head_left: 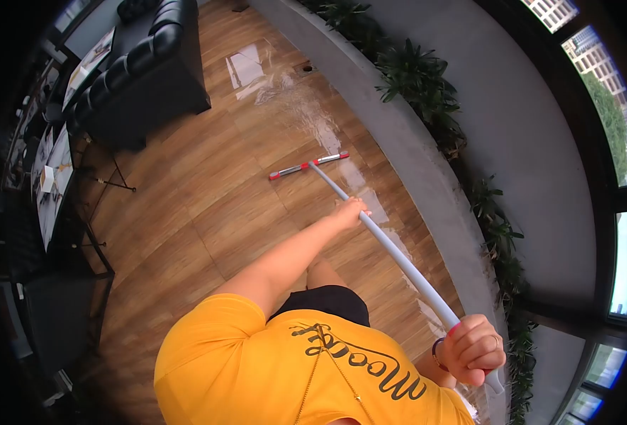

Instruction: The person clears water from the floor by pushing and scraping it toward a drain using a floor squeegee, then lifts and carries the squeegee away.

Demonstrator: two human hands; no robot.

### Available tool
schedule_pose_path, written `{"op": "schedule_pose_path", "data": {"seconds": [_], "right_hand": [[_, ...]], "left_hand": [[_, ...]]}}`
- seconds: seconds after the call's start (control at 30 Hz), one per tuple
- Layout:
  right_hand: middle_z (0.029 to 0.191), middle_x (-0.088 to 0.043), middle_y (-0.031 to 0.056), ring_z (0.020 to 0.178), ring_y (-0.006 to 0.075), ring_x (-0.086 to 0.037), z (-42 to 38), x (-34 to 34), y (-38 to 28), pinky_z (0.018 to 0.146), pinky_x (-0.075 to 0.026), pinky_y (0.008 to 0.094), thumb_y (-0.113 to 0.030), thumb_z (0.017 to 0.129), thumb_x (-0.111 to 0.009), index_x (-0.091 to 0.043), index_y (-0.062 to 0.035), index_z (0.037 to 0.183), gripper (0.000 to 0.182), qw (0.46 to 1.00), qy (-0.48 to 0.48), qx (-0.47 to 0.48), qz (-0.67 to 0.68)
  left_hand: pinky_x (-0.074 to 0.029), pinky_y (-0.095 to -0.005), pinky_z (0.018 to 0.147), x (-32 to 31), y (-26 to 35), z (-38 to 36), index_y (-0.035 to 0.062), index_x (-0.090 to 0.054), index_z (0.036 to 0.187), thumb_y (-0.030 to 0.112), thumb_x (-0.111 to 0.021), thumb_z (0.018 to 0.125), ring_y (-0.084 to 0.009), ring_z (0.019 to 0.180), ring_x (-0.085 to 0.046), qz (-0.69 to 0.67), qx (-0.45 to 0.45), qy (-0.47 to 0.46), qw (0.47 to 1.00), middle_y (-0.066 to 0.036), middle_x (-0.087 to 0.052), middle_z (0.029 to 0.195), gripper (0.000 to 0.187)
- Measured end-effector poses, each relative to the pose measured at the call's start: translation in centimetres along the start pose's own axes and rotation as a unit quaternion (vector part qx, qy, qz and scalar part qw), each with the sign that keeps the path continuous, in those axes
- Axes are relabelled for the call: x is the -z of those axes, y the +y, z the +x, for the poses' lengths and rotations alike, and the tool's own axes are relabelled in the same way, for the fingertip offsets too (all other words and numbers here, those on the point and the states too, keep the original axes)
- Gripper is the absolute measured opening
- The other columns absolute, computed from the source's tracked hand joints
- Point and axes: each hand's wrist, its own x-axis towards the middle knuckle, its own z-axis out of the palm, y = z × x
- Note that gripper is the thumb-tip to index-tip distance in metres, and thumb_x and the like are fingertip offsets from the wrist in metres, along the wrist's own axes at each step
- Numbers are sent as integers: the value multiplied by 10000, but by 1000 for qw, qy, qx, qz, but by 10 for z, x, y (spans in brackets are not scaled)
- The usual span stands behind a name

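A floor squeegee with a long light-grey pole (409, 268) runs diagonally across the view. Its straight silver head with red ends (295, 170) rests on the wood-look floor (207, 205), beside a wet streak. My left hand (349, 212) is closed around the lower part of the pole, arm stretched forward. Near the pole's top end, my right hand (473, 348) is wrapped around the grip close to my body, where a bit of red shows. Spilled water (285, 95) spreads over the floor beyond the squeegee head, shining with reflections.
On the right, a curved grey concrete planter ledge (412, 159) with green plants (420, 78) borders the floor. To the left stand a black tufted sofa (136, 71), marble-patterned tables (54, 177) with thin metal legs, and dark seating (51, 304). A floor outlet (306, 69) lies near the ledge.
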Motion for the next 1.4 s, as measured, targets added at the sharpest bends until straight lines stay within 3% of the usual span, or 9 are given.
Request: {"op": "schedule_pose_path", "data": {"seconds": [0.13,0.23,0.37,0.57,0.63,0.77,0.93,1.07,1.4], "right_hand": [[496,-454,-7,332,94,-421,9,-10,98,355,-354,233,-284,873,-691,-438,-73,675,385,998,7,33,-55],[502,-445,-11,351,100,-432,27,-11,172,372,-367,246,-322,864,-695,-437,-82,679,398,997,25,47,-64],[501,-438,-16,376,111,-422,101,-25,218,407,-384,257,-368,857,-693,-432,-102,660,421,995,1,9,-100],[443,-441,-18,338,56,-417,268,-25,195,347,-333,166,-153,756,-804,-422,-119,570,427,968,-101,-42,225],[456,-455,-15,343,75,-438,299,-33,237,324,-332,183,-159,807,-759,-434,-92,620,381,927,-190,-65,318],[573,-479,-16,438,91,-460,315,-77,388,468,-454,255,-258,922,-607,-445,-118,764,266,954,-99,-176,220],[671,-383,-2,599,123,-392,309,-125,606,631,-385,320,-291,976,-527,-421,-118,814,260,904,61,-381,187],[635,-363,-20,555,112,-347,374,-149,730,587,-361,293,-325,975,-528,-406,-128,758,318,895,82,-416,135],[640,-288,-25,585,96,-273,674,-123,811,615,-296,264,-347,962,-543,-390,-121,687,387,950,-38,-310,5]], "left_hand": [[-409,-640,885,24,-111,84,131,-663,833,304,-590,900,-314,1015,-557,-24,-6,-42,999,-80,-603,973,199],[-341,-693,956,87,-119,133,151,-672,872,328,-581,902,-302,1061,-557,64,89,-47,993,-64,-610,994,201],[-303,-695,987,157,-131,182,127,-664,844,406,-559,903,-277,1066,-546,138,2,-94,986,-50,-641,932,304],[-438,-420,674,233,-104,136,92,-498,666,314,-644,863,-291,769,-583,-62,-109,40,991,-82,-564,692,331],[-436,-426,627,282,-108,105,80,-493,667,285,-646,867,-307,718,-576,-51,-40,40,997,-101,-546,671,324],[-453,-446,638,323,-221,63,58,-553,769,230,-624,884,-336,783,-601,-16,99,148,984,-129,-584,753,218],[-443,-422,657,380,-369,69,33,-546,762,117,-662,833,-368,753,-569,4,223,229,948,-160,-577,738,160],[-460,-431,713,428,-456,156,43,-565,868,96,-683,794,-378,835,-586,-58,305,117,943,-176,-622,852,148],[-493,-476,746,548,-430,510,53,-590,865,209,-632,830,-377,884,-617,-121,100,183,971,-177,-651,871,165]]}}
